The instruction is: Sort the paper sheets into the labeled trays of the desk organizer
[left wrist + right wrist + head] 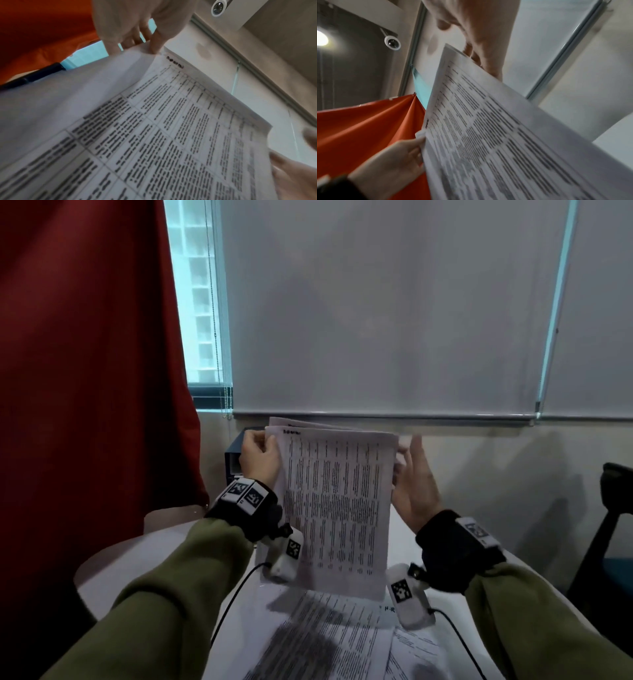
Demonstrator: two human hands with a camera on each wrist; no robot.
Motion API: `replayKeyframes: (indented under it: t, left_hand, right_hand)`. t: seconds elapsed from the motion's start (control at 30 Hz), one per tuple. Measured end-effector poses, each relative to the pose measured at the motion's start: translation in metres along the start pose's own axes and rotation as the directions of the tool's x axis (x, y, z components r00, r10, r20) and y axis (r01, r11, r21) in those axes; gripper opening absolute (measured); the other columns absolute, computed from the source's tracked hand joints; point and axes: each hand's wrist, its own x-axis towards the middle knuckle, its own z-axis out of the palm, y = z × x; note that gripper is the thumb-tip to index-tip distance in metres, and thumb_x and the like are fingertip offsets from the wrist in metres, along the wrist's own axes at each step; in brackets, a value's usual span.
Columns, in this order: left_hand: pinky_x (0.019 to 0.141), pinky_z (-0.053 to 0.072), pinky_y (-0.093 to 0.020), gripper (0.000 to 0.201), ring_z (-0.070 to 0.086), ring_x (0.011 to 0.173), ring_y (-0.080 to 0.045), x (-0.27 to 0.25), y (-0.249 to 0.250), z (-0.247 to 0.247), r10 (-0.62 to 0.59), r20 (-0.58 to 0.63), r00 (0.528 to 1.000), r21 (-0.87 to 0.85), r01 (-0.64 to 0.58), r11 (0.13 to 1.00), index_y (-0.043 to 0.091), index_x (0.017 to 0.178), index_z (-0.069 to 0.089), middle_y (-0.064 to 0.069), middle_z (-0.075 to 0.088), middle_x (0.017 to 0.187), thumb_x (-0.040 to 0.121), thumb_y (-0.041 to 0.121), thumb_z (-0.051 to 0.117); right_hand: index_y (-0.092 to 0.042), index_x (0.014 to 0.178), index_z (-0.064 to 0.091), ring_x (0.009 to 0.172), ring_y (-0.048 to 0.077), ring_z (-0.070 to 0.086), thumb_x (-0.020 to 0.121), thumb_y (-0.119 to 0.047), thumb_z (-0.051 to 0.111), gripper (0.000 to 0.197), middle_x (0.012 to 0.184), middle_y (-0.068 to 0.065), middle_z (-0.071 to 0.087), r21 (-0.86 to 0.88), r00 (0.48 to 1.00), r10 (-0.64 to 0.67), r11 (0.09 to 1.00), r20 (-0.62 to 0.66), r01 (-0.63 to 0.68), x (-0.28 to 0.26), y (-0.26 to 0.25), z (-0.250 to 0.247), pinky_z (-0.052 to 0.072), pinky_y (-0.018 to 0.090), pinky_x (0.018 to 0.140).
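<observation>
I hold a few printed sheets (pixel 337 501) upright above the table, text side toward me. My left hand (pixel 263 448) pinches their top left corner, thumb in front and fingers behind; the left wrist view shows that hand (pixel 145 35) on the sheets (pixel 154 135). My right hand (pixel 409 460) stands at the right edge with fingers fairly straight, touching the sheets from the side and behind. In the right wrist view its fingers (pixel 481 40) lie behind the top corner of the sheets (pixel 505 135). A dark blue desk organizer (pixel 234 460) shows partly behind my left hand; its trays and labels are hidden.
More printed sheets (pixel 318 638) lie spread on the white table (pixel 164 556) below my hands. A red curtain (pixel 85 354) hangs at the left. A dark chair (pixel 613 529) stands at the right. Grey roller blinds (pixel 376 309) cover the window behind.
</observation>
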Motion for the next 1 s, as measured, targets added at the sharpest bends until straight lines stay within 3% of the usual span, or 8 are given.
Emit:
replayKeyframes:
  t: [0.1, 0.23, 0.33, 0.5, 0.63, 0.77, 0.87, 1.0]
  left_hand:
    - [0.074, 0.039, -0.027, 0.005, 0.056, 0.086, -0.021, -0.011, -0.010, -0.010, -0.039, -0.064, 0.997, 0.015, 0.040, 0.999, 0.015, 0.094, 0.051, 0.000, 0.056, 0.090, 0.094, 0.020, 0.050]
    - [0.078, 0.044, -0.030, 0.015, 0.061, 0.093, -0.023, -0.032, -0.008, -0.018, -0.010, -0.113, 0.994, 0.005, 0.010, 1.000, 0.013, 0.108, 0.050, 0.002, 0.056, 0.095, 0.094, 0.018, 0.049]
    - [0.079, 0.040, -0.021, 0.040, 0.055, 0.082, -0.008, -0.053, 0.003, -0.024, 0.088, -0.088, 0.992, -0.019, -0.090, 0.996, 0.013, 0.131, 0.035, 0.011, 0.051, 0.099, 0.094, 0.006, 0.046]
    - [0.103, 0.031, -0.025, 0.050, 0.037, 0.131, -0.013, -0.080, -0.024, -0.027, 0.081, 0.049, 0.996, 0.005, -0.081, 0.997, 0.023, 0.139, 0.026, -0.005, 0.037, 0.146, 0.095, 0.010, 0.046]
    - [0.086, 0.049, -0.037, 0.048, 0.059, 0.104, -0.029, -0.095, -0.067, -0.035, -0.109, 0.077, 0.991, 0.142, 0.097, 0.985, 0.023, 0.135, 0.024, -0.013, 0.056, 0.126, 0.094, 0.014, 0.046]
    - [0.100, 0.046, -0.040, 0.048, 0.056, 0.116, -0.031, -0.109, -0.106, -0.043, -0.330, 0.212, 0.920, 0.327, 0.251, 0.911, 0.016, 0.141, 0.025, -0.012, 0.053, 0.136, 0.096, 0.016, 0.040]
    - [0.104, 0.041, -0.036, 0.050, 0.052, 0.120, -0.032, -0.110, -0.115, -0.043, -0.408, 0.271, 0.872, 0.406, 0.280, 0.870, 0.010, 0.145, 0.022, -0.011, 0.049, 0.136, 0.097, 0.010, 0.034]
    - [0.103, 0.043, -0.037, 0.059, 0.053, 0.118, -0.033, -0.100, -0.126, -0.039, -0.572, 0.366, 0.734, 0.444, 0.403, 0.800, 0.007, 0.142, 0.025, -0.015, 0.052, 0.131, 0.086, 0.014, 0.043]
  right_hand:
    - [-0.014, 0.121, 0.052, 0.106, 0.024, 0.065, 0.091, -0.049, 0.050, 0.047, 0.112, 0.008, 0.067, -0.145, 0.996, 0.027, 0.989, 0.086, -0.015, -0.019, 0.029, 0.004, 0.054, 0.045, 0.092]
    - [-0.017, 0.110, 0.052, 0.098, 0.018, 0.065, 0.095, -0.002, 0.046, 0.022, 0.108, 0.006, 0.066, -0.325, 0.991, -0.071, 0.945, -0.116, 0.030, -0.018, 0.044, 0.010, 0.058, 0.021, 0.075]
    - [-0.015, 0.105, 0.056, 0.090, 0.016, 0.065, 0.096, 0.000, 0.043, 0.022, 0.096, 0.001, 0.066, -0.318, 0.982, -0.113, 0.946, -0.154, 0.059, -0.015, 0.033, 0.019, 0.058, 0.022, 0.073]
    - [-0.014, 0.110, 0.059, 0.100, 0.027, 0.066, 0.094, -0.008, 0.047, 0.021, 0.107, 0.010, 0.068, -0.303, 0.979, -0.004, 0.951, -0.204, -0.059, -0.018, 0.066, 0.020, 0.054, 0.046, 0.090]
    - [-0.022, 0.100, 0.050, 0.097, 0.028, 0.064, 0.091, -0.007, 0.046, 0.018, 0.103, 0.007, 0.066, -0.410, 0.970, 0.141, 0.887, -0.200, -0.213, -0.039, 0.112, 0.007, 0.052, 0.053, 0.091]
    - [-0.012, 0.110, 0.043, 0.086, 0.024, 0.059, 0.097, -0.008, 0.035, 0.015, 0.096, 0.006, 0.059, -0.571, 0.949, 0.238, 0.759, -0.206, -0.314, -0.056, 0.142, 0.000, 0.054, 0.041, 0.076]
    - [-0.006, 0.104, 0.043, 0.076, 0.024, 0.049, 0.095, -0.002, 0.034, 0.013, 0.084, 0.005, 0.051, -0.646, 0.930, 0.210, 0.671, -0.303, -0.362, -0.052, 0.143, -0.006, 0.036, 0.029, 0.057]
    - [-0.006, 0.117, 0.050, 0.097, 0.032, 0.056, 0.087, -0.005, 0.034, 0.034, 0.110, 0.018, 0.057, -0.539, 0.836, 0.357, 0.643, -0.417, -0.544, -0.033, 0.166, -0.028, 0.046, 0.035, 0.080]
